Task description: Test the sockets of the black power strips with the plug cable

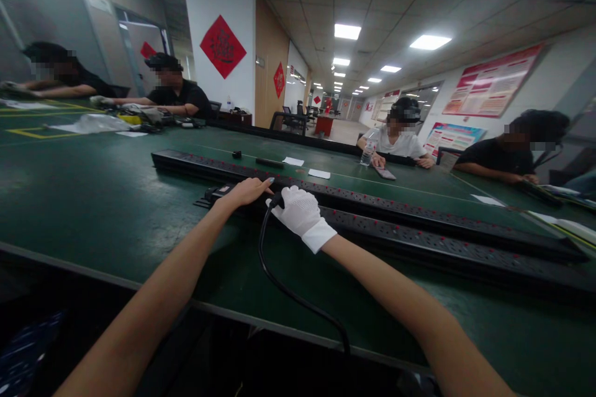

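My bare left hand [249,191] lies over the left end of the nearer black power strip [410,247], its visible fingers stretched out towards my other hand. A white glove covers my right hand [298,209], which is closed around a black plug [278,200] just above that strip. From the plug, a black power cord [263,248] curves down past the table's near edge. Whether the plug sits in a socket is hidden by the glove. Just behind runs a second long black power strip [200,165], with red switches along its top.
The green table [116,192] carries white papers [319,173], a short black bar [269,163] and a small black piece [237,154] beyond the strips. A water bottle [367,152] stands by a person [395,142] opposite. Other people sit left and right.
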A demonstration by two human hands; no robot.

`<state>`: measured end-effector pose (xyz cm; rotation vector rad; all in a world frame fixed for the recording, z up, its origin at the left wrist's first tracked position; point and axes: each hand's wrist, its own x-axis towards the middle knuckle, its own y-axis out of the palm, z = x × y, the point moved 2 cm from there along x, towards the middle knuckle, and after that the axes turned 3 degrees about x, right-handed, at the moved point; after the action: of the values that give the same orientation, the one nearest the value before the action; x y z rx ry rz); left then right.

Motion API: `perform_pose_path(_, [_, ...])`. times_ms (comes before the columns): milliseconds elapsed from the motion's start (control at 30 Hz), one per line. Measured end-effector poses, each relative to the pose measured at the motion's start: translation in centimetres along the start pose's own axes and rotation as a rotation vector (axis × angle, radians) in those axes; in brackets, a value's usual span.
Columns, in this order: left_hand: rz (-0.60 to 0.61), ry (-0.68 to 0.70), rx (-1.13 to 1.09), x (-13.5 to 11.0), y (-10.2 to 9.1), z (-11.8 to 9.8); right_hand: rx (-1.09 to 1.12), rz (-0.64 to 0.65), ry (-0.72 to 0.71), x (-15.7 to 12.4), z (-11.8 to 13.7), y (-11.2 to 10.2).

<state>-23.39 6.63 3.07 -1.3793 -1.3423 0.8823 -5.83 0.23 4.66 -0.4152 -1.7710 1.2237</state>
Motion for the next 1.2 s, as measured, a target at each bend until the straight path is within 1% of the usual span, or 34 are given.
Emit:
perform_pose_path(233, [-0.005, -0.007, 0.041, 0.16, 0.01, -0.02, 0.0, -0.021, -0.006, -0.06, -0.06, 0.14])
perform_pose_path(433, [-0.008, 0.021, -0.003, -0.35, -0.19, -0.28, -0.006, -0.024, -0.001, -0.06, -0.08, 0.31])
perform_pose_path(533, [-0.012, 0.027, 0.009, -0.28, -0.09, -0.16, -0.017, -0.023, 0.007, -0.08, -0.01, 0.28])
perform_pose_path(700, [-0.004, -0.009, 0.04, 0.16, 0.1, 0.05, -0.013, -0.016, 0.007, -0.12, 0.08, 0.22])
perform_pose_path(967, [-0.018, 0.007, 0.011, -0.38, -0.16, -0.24, -0.027, -0.033, -0.012, -0.05, -0.09, 0.51])
perform_pose_path(1200, [-0.024, 0.048, 0.064, 0.08, 0.17, 0.11, -0.023, -0.05, -0.013, -0.11, -0.06, 0.53])
